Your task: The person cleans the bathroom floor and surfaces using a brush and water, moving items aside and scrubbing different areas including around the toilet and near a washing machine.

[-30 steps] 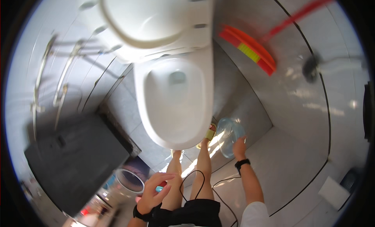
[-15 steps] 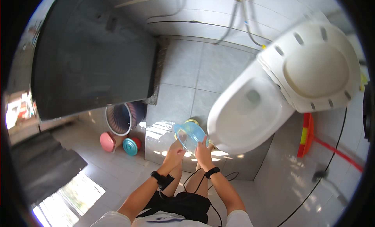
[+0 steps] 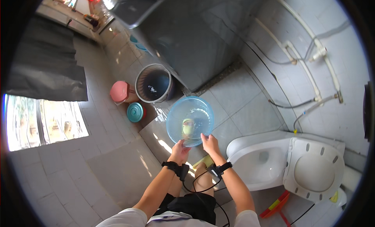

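Note:
In front of me a round, translucent light-blue basin (image 3: 201, 106) is held out with its open side up. My left hand (image 3: 180, 152) is closed on its near rim, fingers partly under it. A little to the right, my right hand (image 3: 211, 144) grips the same rim, thumb on top. A yellow-green slipper (image 3: 188, 127) shows through the basin's bottom. My other slipper (image 3: 203, 162) is on the floor below my right hand.
A bin (image 3: 154, 98), a pink-lidded container (image 3: 119, 91) and a teal-lidded one (image 3: 135, 112) stand left beyond the basin. A large dark appliance (image 3: 199, 43) rises ahead. The toilet (image 3: 250, 164) is close on my right, an orange broom (image 3: 275, 205) beside it. Cables (image 3: 199, 192) hang at my wrists.
My view has swung left, away from the toilet. The basin has gone from steeply tilted to facing up. My left hand, apart from the basin before, now holds its rim too.

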`<state>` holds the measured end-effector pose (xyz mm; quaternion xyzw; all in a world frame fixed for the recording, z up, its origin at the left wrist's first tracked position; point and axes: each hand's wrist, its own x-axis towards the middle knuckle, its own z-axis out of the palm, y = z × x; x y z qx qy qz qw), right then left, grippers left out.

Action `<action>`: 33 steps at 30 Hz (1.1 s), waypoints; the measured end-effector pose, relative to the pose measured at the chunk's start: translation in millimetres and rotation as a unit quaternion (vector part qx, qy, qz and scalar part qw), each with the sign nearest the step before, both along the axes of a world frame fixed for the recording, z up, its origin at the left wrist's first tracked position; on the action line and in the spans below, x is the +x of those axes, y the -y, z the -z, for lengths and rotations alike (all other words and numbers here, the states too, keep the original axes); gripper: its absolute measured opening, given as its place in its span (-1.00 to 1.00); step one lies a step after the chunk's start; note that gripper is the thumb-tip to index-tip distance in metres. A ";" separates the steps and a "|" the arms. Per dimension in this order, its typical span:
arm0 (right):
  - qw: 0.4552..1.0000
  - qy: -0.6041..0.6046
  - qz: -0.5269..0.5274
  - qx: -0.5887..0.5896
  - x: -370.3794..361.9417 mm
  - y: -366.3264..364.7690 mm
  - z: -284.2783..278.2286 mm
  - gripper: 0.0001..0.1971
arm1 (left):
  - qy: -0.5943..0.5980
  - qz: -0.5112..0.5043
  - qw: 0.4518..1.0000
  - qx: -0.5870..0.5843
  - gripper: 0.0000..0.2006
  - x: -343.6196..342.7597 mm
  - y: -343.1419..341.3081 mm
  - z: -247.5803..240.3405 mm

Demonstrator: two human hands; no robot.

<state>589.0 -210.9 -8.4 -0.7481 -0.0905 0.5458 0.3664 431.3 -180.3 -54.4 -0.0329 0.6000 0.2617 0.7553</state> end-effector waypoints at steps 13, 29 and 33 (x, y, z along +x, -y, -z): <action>0.610 0.621 -0.108 0.481 76.7 -253.0 -283.9 -0.79 | -0.016 -0.135 0.984 0.114 -0.78 -112.5 -154.7 -0.1; 0.539 0.696 -0.307 0.362 103.3 -276.9 -316.1 -0.57 | -0.638 0.258 0.725 0.035 -0.74 -80.6 -431.8 183.9; 0.529 0.719 -0.354 0.279 100.3 -261.6 -311.8 -0.61 | -0.645 0.204 0.734 0.055 -0.47 -104.2 -433.4 213.1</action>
